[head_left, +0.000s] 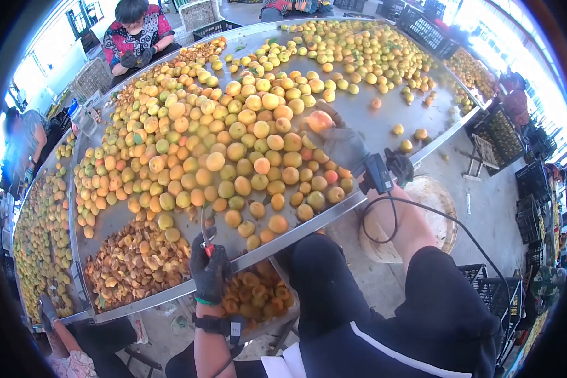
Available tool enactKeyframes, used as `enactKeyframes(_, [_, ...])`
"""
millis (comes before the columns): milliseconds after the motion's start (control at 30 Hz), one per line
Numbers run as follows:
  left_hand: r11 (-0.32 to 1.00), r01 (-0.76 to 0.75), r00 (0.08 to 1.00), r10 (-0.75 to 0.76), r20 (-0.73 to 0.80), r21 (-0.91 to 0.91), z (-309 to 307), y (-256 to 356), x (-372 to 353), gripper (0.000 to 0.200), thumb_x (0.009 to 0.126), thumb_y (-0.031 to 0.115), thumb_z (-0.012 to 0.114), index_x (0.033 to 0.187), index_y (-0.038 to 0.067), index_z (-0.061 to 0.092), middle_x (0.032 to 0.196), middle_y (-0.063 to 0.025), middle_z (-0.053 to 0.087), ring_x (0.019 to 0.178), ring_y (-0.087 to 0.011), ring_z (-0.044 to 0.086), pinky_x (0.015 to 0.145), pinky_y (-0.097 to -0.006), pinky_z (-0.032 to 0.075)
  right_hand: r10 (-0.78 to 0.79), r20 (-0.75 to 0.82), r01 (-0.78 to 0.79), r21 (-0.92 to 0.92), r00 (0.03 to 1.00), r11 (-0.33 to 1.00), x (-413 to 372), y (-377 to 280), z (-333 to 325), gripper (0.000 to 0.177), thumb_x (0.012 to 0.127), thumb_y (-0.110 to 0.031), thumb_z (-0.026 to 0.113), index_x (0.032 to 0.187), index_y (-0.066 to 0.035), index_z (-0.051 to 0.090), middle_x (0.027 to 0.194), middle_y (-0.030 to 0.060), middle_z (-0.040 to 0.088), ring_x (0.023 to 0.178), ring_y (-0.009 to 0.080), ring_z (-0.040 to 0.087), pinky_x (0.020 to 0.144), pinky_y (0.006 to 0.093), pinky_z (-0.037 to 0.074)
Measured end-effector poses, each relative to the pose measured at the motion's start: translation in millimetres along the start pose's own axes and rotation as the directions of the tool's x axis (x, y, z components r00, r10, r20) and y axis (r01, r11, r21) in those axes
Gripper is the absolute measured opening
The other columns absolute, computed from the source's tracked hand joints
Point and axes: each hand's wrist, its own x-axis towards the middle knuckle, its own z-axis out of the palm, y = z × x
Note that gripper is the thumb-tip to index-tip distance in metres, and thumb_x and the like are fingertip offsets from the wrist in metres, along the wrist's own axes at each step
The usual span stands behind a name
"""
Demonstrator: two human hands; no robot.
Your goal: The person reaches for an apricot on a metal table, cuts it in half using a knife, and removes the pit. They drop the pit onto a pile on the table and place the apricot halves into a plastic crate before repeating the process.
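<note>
Many yellow-orange apricots (170,138) are heaped on a metal table (290,227). My left hand (210,268), in a dark glove, is closed around a small tool with a red handle (208,249) and a thin curved metal end, at the near edge. My right hand (343,146), in a grey glove, is over the fruit at the right and holds a reddish apricot (320,121) at its fingertips. Left of my left hand lies a pile of opened apricot pieces (138,261). Below the edge, a container holds apricot halves (258,296).
Co-workers sit at the far side (138,34) and the left (34,138); a co-worker's gloved hand (47,312) is at lower left. Black crates (501,132) stand at the right. A round pale tub (431,208) is below the table, and a cable hangs from my right wrist.
</note>
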Motion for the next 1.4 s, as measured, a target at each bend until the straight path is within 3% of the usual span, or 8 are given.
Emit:
enactKeyframes(267, [0.999,-0.009,0.998,0.012,0.064,-0.052,-2.4,-3.0,2.5,0.036,0.097,0.008,0.051,0.132,0.007,0.044,0.064,0.0009,0.047,0.041,-0.0071,0.039,0.035,-0.0213,0.033,0.326,0.095,-0.338,0.343,0.941,0.876,-52.5,16.6,12.7,0.032,0.103,-0.037,0.04,0.115,-0.013,0.057,0.112,0.0096,0.062,0.088,0.0252,0.062,0.061,0.0304,0.049])
enactKeyframes(333, [0.995,-0.011,1.0,0.012,0.005,-0.102,-0.5,-5.4,3.5,0.038,0.093,0.006,0.054,0.13,0.008,0.049,0.061,0.0027,0.048,0.041,-0.0057,0.04,0.036,-0.0205,0.032,0.196,-0.247,-0.145,0.21,0.949,0.967,-66.6,20.8,39.2,0.036,0.104,-0.038,0.037,0.117,-0.011,0.057,0.116,0.0097,0.06,0.094,0.0262,0.061,0.067,0.0342,0.049])
enactKeyframes(500, [0.999,-0.024,1.0,0.024,-0.007,-0.046,3.9,3.0,3.2,0.019,0.094,0.011,0.057,0.112,0.01,0.052,0.059,0.0037,0.046,0.041,-0.0055,0.039,0.035,-0.0209,0.032,0.074,0.022,-0.077,0.134,0.997,0.988,-105.4,10.6,65.5,0.043,0.088,0.001,0.058,0.13,-0.006,0.051,0.131,0.0074,0.053,0.122,0.0247,0.052,0.104,0.0438,0.044])
enactKeyframes(733, [0.993,0.052,0.998,-0.048,0.041,-0.103,18.0,18.2,-37.0,0.027,0.094,0.012,0.057,0.12,0.01,0.049,0.062,0.0012,0.049,0.045,-0.0071,0.046,0.036,-0.0208,0.034,-0.088,0.085,0.117,-0.456,0.992,0.882,-129.6,11.2,39.4,0.061,0.08,0.014,0.062,0.136,-0.006,0.046,0.13,0.0074,0.052,0.121,0.0181,0.052,0.103,0.0309,0.045])
enactKeyframes(1000, [0.988,0.093,0.932,-0.044,0.36,-0.12,69.1,51.3,-86.7,0.054,0.092,0.006,0.058,0.141,0.009,0.037,0.081,-0.0058,0.059,0.059,-0.0129,0.061,0.047,-0.024,0.048,0.147,0.0,-0.144,0.207,0.989,0.968,-181.9,6.5,82.1,0.048,0.091,0.0,0.059,0.135,0.001,0.042,0.124,0.0119,0.054,0.121,0.0268,0.054,0.101,0.0354,0.049])
enactKeyframes(1100, [0.658,-0.616,0.785,0.462,0.413,0.433,93.3,34.8,-78.5,0.036,0.092,0.005,0.059,0.128,0.007,0.053,0.088,-0.0102,0.064,0.068,-0.0184,0.065,0.06,-0.0272,0.05,0.117,0.041,-0.122,0.181,0.992,0.976,-207.8,7.0,74.0,0.05,0.088,0.004,0.058,0.135,-0.002,0.042,0.123,0.0107,0.055,0.121,0.0254,0.054,0.101,0.0345,0.048])
enactKeyframes(1267, [0.415,-0.735,0.676,0.513,0.529,0.536,134.2,45.9,-99.8,0.037,0.087,0.01,0.066,0.122,0.003,0.058,0.101,-0.0195,0.068,0.086,-0.0353,0.068,0.074,-0.0407,0.053,-0.269,-0.095,0.255,-0.137,0.958,0.957,-247.5,1.2,72.8,0.063,0.077,0.016,0.058,0.133,-0.009,0.045,0.124,0.0082,0.055,0.115,0.0218,0.056,0.099,0.0337,0.047])
enactKeyframes(1400, [0.35,-0.825,0.565,0.493,0.661,0.443,159.2,35.2,-105.8,0.036,0.084,0.012,0.069,0.119,0.004,0.061,0.1,-0.0174,0.069,0.083,-0.0356,0.068,0.073,-0.0411,0.054,-0.154,-0.205,0.126,-0.144,0.967,0.982,-270.1,-22.7,76.3,0.05,0.082,0.006,0.06,0.129,-0.005,0.046,0.12,0.0102,0.057,0.103,0.0181,0.059,0.084,0.0289,0.05])
